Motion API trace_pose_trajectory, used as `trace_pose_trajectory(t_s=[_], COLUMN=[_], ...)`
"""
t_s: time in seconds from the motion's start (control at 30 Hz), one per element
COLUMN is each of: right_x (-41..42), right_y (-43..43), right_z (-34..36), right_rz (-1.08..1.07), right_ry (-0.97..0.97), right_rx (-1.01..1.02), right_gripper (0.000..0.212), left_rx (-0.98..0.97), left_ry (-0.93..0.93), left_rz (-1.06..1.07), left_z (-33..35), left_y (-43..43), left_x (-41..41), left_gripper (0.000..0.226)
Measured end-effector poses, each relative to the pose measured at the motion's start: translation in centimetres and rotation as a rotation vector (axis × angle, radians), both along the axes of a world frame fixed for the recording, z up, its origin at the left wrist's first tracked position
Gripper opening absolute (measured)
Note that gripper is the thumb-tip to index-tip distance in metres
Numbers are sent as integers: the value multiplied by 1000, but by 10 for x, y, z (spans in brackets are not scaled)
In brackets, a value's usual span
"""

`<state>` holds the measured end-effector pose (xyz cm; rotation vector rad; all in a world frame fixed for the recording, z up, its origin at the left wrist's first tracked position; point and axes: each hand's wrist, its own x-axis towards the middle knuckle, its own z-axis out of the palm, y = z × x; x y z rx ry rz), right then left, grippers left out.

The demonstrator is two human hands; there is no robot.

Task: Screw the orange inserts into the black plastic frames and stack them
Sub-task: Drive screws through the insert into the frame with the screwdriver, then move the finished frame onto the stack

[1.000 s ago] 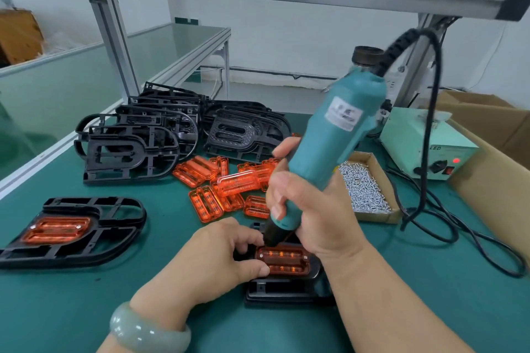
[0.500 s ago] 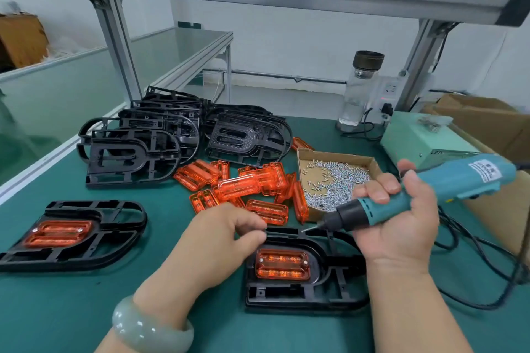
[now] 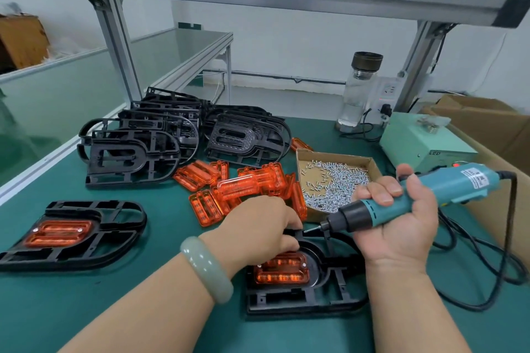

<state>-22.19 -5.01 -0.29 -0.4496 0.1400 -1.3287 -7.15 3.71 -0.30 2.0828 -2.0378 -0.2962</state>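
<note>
Nearest the wearer, a black frame point(image 3: 329, 294) is lying flat on the green mat point(image 3: 43, 318), with an orange insert point(image 3: 282, 271) sitting in its rounded opening. A small bright screw head is showing at the insert's right end.

The left hand point(image 3: 258, 235), with a pale green bangle point(image 3: 206, 269) on the wrist, is reaching over the insert, its fingers curling together onto the frame's far rim. It appears to be pinching that rim, though the fingertips are mostly hidden behind the knuckles.

The right hand point(image 3: 401, 226) is holding a teal driver point(image 3: 464, 182) palm up, with fingers and thumb wrapping tightly round the barrel. The driver is lying nearly level, its bit pointing left just above the frame's far edge, close to the left hand. Its black cable point(image 3: 510, 238) is looping over the mat at the right.

To the left, well apart, a finished frame point(image 3: 114, 241) is lying flat, carrying a second insert point(image 3: 57, 233).

Beyond the hands, loose inserts point(image 3: 249, 185) are lying heaped, touching the left side of an open tray point(image 3: 335, 156) that is holding silver screws point(image 3: 332, 180).

Farther back, bare frames point(image 3: 134, 152) are lying in overlapping piles. At the far right, a pale green power box point(image 3: 415, 137) is showing a red lamp, a clear bottle point(image 3: 358, 94) is standing upright behind it, and brown cartons point(image 3: 487, 120) are sitting alongside.
</note>
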Motion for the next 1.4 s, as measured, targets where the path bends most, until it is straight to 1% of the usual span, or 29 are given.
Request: trace_pose_trajectory(t_s=[0.13, 0.27, 0.47, 0.6, 0.7, 0.77, 0.93, 1.1, 1.2, 1.3, 1.4], right_x=[0, 0, 1, 3, 4, 4, 7, 7, 8, 8, 8], right_y=[0, 0, 3, 3, 3, 3, 5, 5, 5, 5, 5], right_z=[-1, -2, -2, -3, -4, -4, -4, -4, -4, -5, -6], right_rz=[10, 13, 23, 23, 31, 37, 50, 58, 58, 61, 60], right_ry=[0, -7, 5, 22, 27, 33, 41, 48, 50, 50, 54], right_rx=[-3, 1, -13, -14, -3, -1, 20, 26, 33, 31, 33], right_gripper=[9, 18, 10, 10, 10, 9, 19, 21, 22, 18, 17], left_rx=[-89, -159, -165, -173, -146, -118, -162, -181, -191, -185, -192], left_ry=[-24, -21, -99, -121, -84, -61, -74, -40, -10, 31, 63], left_rz=[32, 87, 208, 303, 360, 391, 421, 432, 443, 454, 475], left_z=[2, 16, 40, 42, 44, 43, 30, 22, 17, 11, 5], left_y=[13, 34, 62, 82, 96, 104, 122, 136, 146, 153, 156], left_x=[13, 41, 95, 128, 149, 163, 190, 210, 227, 235, 236], left_gripper=[25, 14, 11, 17, 19, 25, 28, 60, 64, 75, 78])
